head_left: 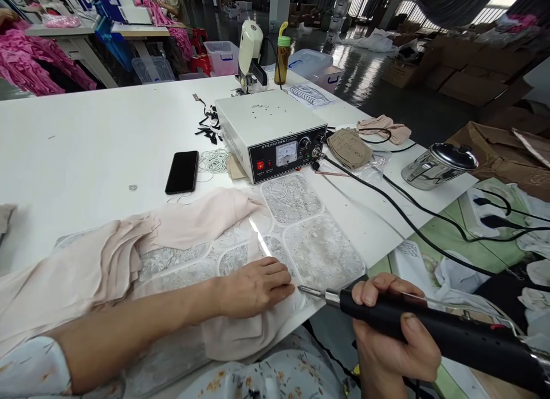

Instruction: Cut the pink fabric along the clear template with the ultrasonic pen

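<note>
My right hand (397,324) is wrapped round a black handheld ultrasonic tool (455,333). The tool's metal tip (311,291) points left, close to the fingertips of my left hand (258,287). That left hand lies flat, palm down, pressing on pale pink fabric (240,336) near the table's front edge; what lies under its palm is hidden. A shiny clear plastic piece (260,236) shows just beyond the knuckles. Beneath the fabric is a marbled grey mat (324,253) with rounded panels. To the left, several layers of the same fabric (103,256) lie overlapped.
A white control box (275,121) stands behind the mat, its black cable (395,213) running right. Nearby are a phone (182,172), white cord (213,161), brown card pieces (350,147), a steel-lidded jar (438,165), a bottle (282,60) and a cream machine (250,55).
</note>
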The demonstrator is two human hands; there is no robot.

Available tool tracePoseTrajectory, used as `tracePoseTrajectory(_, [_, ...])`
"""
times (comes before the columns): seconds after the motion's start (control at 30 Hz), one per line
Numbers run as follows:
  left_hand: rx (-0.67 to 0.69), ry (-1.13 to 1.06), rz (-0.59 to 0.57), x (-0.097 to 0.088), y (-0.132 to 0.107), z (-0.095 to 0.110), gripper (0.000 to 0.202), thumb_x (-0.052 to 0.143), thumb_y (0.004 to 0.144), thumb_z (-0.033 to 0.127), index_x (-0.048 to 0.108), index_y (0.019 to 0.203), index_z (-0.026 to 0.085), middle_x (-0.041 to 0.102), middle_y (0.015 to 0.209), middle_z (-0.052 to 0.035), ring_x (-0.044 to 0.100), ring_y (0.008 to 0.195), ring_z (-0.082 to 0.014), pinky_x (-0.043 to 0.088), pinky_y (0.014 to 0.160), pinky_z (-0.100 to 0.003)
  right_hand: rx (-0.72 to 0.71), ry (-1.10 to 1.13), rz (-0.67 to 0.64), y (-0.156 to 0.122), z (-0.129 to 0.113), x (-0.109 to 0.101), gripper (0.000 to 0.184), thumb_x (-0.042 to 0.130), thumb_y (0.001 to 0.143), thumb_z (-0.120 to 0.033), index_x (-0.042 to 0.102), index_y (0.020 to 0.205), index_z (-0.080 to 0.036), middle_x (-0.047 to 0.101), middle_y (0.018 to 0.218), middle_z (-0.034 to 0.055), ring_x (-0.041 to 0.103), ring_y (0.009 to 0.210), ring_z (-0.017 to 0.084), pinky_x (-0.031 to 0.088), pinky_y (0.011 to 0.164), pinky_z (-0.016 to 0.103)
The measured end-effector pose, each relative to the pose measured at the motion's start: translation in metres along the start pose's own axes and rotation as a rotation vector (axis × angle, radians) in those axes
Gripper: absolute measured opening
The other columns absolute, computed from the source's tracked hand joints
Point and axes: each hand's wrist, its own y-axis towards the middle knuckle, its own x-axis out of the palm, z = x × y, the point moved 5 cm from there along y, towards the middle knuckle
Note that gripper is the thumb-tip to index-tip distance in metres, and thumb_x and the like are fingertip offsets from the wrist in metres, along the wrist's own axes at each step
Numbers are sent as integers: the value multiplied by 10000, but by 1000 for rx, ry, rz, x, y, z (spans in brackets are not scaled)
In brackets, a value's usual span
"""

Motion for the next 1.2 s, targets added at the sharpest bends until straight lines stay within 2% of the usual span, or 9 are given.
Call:
tracePoseTrajectory(0.13, [26,-31,7,0,-1,-1,214,427,985,90,633,1035,64,645,909,-97,588,911,-200,479,856,-328,-7,23,-32,0,0,1,194,575,695,-317,632,828,-187,530,690,5,491,502,116,397,435,277])
tracePoseTrajectory(0.3, [38,-40,11,1,-2,-2,225,420,992,100,643,1012,82,664,945,-104,601,939,-195,484,872,-324,8,17,-10,-1,2,-2,208,571,687,-327,624,831,-186,537,719,10,497,508,115,414,447,283])
tracePoseTrajectory(0.5, [67,-47,31,4,-6,-3,225,432,989,99,656,997,79,675,1104,-125,600,1049,-201,478,923,-328,16,24,8,-3,1,-2,206,563,678,-310,618,827,-179,553,719,8,502,513,113,419,452,280])
tracePoseTrajectory(0.77, [81,5,-7,8,-10,-2,220,441,993,114,653,1046,90,662,1183,-132,610,1055,-193,471,843,-299,8,25,-4,-2,1,-2,197,570,673,-297,628,818,-177,555,717,11,507,509,117,415,443,286])
tracePoseTrajectory(1.2, [109,46,-38,3,-5,-1,220,437,996,110,653,1032,97,680,1118,-120,615,972,-172,444,818,-292,-17,10,16,-1,-1,0,205,549,660,-290,643,804,-179,541,693,26,487,489,130,371,419,302])
